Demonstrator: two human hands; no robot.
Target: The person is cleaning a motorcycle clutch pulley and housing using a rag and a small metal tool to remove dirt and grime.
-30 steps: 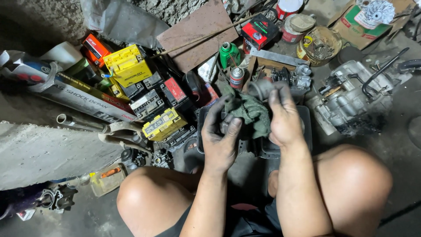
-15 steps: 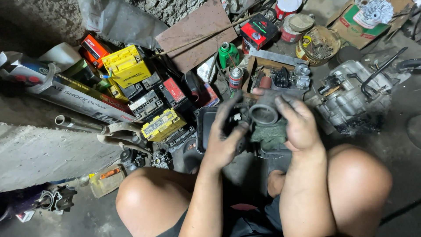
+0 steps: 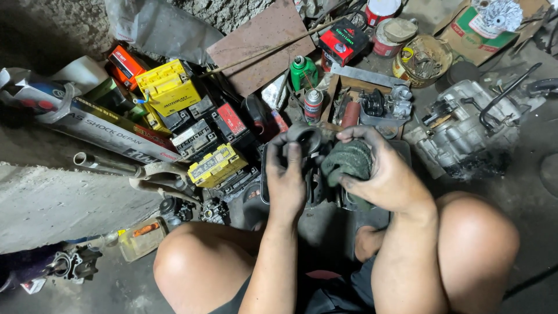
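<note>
Left hand grips a dark round metal part at chest height above a dark tray, fingers curled round its rim; right hand presses a green rag against the part's side, fingers bunched pinching the cloth; spray can and green bottle just beyond; to wipe well, probably hold the part steady, turn it bit by bit, push cloth into recesses.
</note>
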